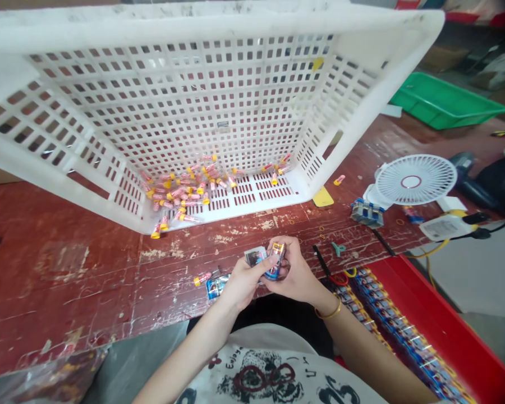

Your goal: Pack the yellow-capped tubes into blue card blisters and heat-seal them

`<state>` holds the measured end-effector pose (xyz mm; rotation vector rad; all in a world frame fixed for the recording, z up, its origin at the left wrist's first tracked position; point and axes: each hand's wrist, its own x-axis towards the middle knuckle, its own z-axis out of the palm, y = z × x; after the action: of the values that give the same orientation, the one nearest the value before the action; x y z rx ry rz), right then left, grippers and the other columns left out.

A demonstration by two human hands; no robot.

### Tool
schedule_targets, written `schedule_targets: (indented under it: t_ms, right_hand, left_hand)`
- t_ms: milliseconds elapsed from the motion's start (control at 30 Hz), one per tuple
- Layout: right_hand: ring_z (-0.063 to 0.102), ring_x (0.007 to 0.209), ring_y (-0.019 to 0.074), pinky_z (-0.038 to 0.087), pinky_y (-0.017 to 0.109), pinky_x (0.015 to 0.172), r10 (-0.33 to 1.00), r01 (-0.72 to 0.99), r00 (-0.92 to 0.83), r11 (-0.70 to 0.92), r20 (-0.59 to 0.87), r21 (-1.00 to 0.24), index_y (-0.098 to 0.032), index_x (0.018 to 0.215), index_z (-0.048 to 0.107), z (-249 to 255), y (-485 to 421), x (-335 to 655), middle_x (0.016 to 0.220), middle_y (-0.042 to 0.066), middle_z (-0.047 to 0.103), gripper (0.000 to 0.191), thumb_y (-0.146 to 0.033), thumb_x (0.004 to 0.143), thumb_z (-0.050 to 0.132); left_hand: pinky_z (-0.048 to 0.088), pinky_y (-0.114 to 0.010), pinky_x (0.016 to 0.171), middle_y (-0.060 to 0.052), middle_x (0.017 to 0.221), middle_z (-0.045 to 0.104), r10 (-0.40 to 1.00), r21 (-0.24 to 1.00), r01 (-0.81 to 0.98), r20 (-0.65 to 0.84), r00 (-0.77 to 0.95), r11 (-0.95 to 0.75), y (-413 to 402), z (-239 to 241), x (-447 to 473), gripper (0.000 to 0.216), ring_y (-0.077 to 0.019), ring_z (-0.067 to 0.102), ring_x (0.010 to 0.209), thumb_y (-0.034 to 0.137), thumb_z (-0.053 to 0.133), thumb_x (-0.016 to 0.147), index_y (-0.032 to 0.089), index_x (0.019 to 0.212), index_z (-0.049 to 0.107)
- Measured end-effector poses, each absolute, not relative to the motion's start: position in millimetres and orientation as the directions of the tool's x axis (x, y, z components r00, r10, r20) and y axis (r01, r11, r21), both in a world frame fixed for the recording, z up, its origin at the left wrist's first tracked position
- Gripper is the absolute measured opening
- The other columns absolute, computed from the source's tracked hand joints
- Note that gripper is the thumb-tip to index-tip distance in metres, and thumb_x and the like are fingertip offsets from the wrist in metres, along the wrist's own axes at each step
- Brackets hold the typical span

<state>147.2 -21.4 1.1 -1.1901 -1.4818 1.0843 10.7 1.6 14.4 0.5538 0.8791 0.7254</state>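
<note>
Both my hands meet over the near edge of the table. My left hand (244,279) is closed, its thumb pressed on a small shiny blue-and-yellow packet (276,259). My right hand (298,274) wraps round the same packet from the other side. A second packet, silvery and blue (255,256), shows behind the left thumb; whether it is joined to the first I cannot tell. Beside my left wrist, a blue packet (216,286) lies on the table, with a small clear tube with a yellow cap (202,279) next to it.
A large white basket (252,210) lies on its side, several yellow-capped tubes (180,193) inside. At right are a white fan (416,179), a bundle of packets (367,213) and a green tray (450,104). A red tray (437,303) holds rows of packets (398,320).
</note>
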Motion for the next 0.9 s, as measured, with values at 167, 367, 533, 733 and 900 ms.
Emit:
schedule_targets:
  t_ms: [167, 367, 533, 733, 900]
  right_hand:
    - [0.057, 0.097, 0.0179, 0.052, 0.032, 0.081, 0.986, 0.220, -0.092, 0.157, 0.140, -0.963, -0.025, 0.113, 0.034, 3.1, -23.0, 145.3, 0.114, 0.007, 0.047, 0.066, -0.022, 0.062, 0.076]
    - [0.057, 0.093, 0.0204, 0.049, 0.035, 0.083, 0.979, 0.523, 0.141, 0.053, 0.148, -0.851, -0.024, 0.110, 0.039, -1.4, -68.3, 218.7, 0.105, 0.006, 0.053, 0.061, -0.030, 0.061, 0.076]
    - [0.053, 0.090, 0.0235, 0.046, 0.039, 0.080, 0.818, 0.715, 0.570, -0.542, -0.081, -0.442, -0.021, 0.104, 0.041, -46.8, -238.3, 355.4, 0.102, 0.008, 0.052, 0.056, -0.040, 0.061, 0.070]
    - [0.053, 0.090, 0.0318, 0.044, 0.043, 0.074, 0.565, 0.553, 0.778, -0.824, -0.277, -0.127, -0.019, 0.088, 0.044, -112.7, -406.5, 381.6, 0.095, 0.011, 0.053, 0.054, -0.040, 0.046, 0.070]
    - [0.052, 0.100, 0.0331, 0.044, 0.044, 0.078, 0.534, 0.528, 0.786, -0.842, -0.312, -0.112, -0.020, 0.094, 0.043, -150.7, -427.3, 361.8, 0.108, 0.013, 0.053, 0.059, -0.043, 0.047, 0.070]
  left_hand:
    - [0.054, -0.030, 0.072, -0.008, 0.077, 0.074, 0.780, 0.748, -0.287, -0.462, 0.421, 0.598, 2.8, 12.0, 13.5, 0.036, -0.0208, 0.069, 0.071, 0.033, 0.081, 0.064, 0.009, 0.088, 0.071]
    - [0.054, -0.037, 0.081, -0.011, 0.107, 0.071, 0.658, 0.714, -0.109, -0.560, 0.503, 0.692, -5.7, 5.6, 21.4, 0.042, -0.0266, 0.067, 0.095, 0.040, 0.071, 0.074, 0.015, 0.107, 0.066]
    - [0.057, -0.039, 0.074, -0.015, 0.111, 0.069, 0.523, 0.709, 0.118, -0.612, 0.593, 0.696, -15.3, -12.5, 21.9, 0.051, -0.0290, 0.068, 0.094, 0.039, 0.071, 0.072, 0.015, 0.115, 0.060]
    - [0.059, -0.036, 0.068, -0.015, 0.109, 0.070, 0.507, 0.737, 0.242, -0.628, 0.590, 0.631, -25.4, -11.2, 28.0, 0.056, -0.0282, 0.069, 0.090, 0.044, 0.077, 0.064, 0.016, 0.111, 0.063]
    - [0.059, -0.030, 0.063, -0.012, 0.095, 0.074, 0.602, 0.757, 0.185, -0.621, 0.502, 0.627, -29.7, -4.9, 32.4, 0.048, -0.0248, 0.071, 0.079, 0.037, 0.084, 0.057, 0.013, 0.096, 0.068]
